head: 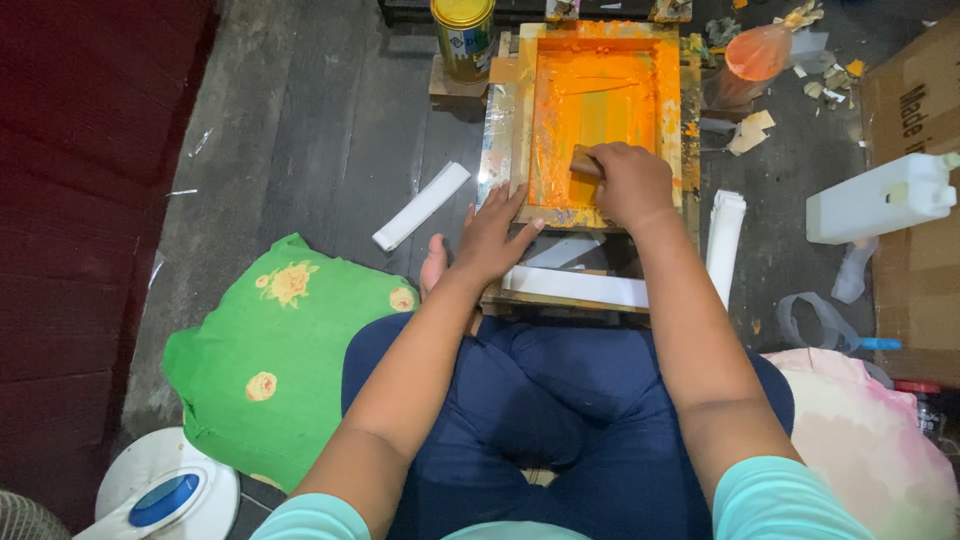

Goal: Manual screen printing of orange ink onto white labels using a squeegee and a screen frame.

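Right hand (pixel 632 185) is closed over a small wooden squeegee (pixel 585 161), knuckles up, gripping it at the near end of the printing frame (pixel 527 120). The squeegee's blade runs left to right across the frame, its long axis square to the frame's length, so the inked run lies straight ahead of the hand, away from the body. Orange ink (pixel 600 95) covers the mesh inside the frame, thinner down the middle strip. Left hand (pixel 492 238) is open, fingers spread flat, pressing on the near left corner of the frame; it holds nothing. The right hand is the one on the tool, the left only touches the frame edge. The frame sits on the dark floor between the person's knees, a white strip (pixel 575 286) lying just under its near edge. Further out: a yellow-lidded can (pixel 463 35) beside the far left corner, a white rolled sheet (pixel 724 245) to the right, a white jug (pixel 880 198) well apart on the right, a green flowered cushion (pixel 275 355) to the left.
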